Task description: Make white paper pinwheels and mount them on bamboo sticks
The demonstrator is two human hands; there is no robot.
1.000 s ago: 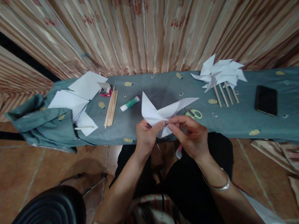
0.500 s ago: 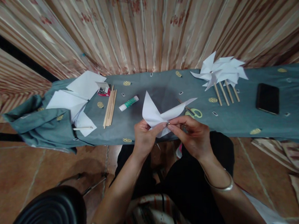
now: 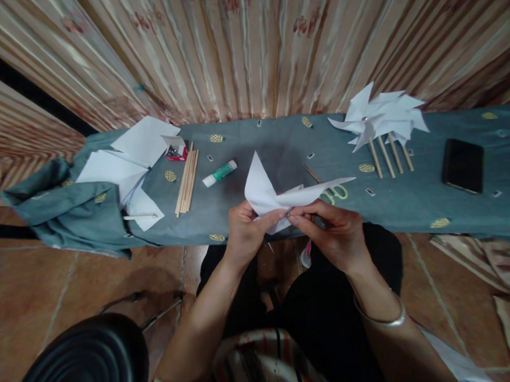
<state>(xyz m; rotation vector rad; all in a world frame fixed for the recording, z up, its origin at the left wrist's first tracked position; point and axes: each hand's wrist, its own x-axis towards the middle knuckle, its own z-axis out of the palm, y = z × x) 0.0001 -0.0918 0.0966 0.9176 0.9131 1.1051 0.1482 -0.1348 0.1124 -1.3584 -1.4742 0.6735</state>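
Note:
A white paper pinwheel [image 3: 261,185] with folded blades is held up over the near edge of the table. My left hand [image 3: 246,231] pinches it from the left, thumb pressed near its middle. My right hand [image 3: 336,232] closes thumb and forefinger at the same spot, on a small shiny metal pin [image 3: 288,214]. One long blade sticks out to the right above my right hand. Behind that blade lie green-handled scissors [image 3: 338,194], partly covered. A glue stick [image 3: 220,173] rests on the cloth left of the pinwheel.
Wooden sticks [image 3: 188,180] lie beside a small red box [image 3: 176,150] of metal pins. White paper sheets [image 3: 108,171] are at the left. Several pinwheels on sticks [image 3: 379,116] lie back right, near a black phone [image 3: 463,166]. A black stool [image 3: 80,360] stands lower left.
The pinwheel's right blade has swung lower and reaches farther right, covering more of the scissors. My right hand has shifted slightly right. Both hands keep their hold.

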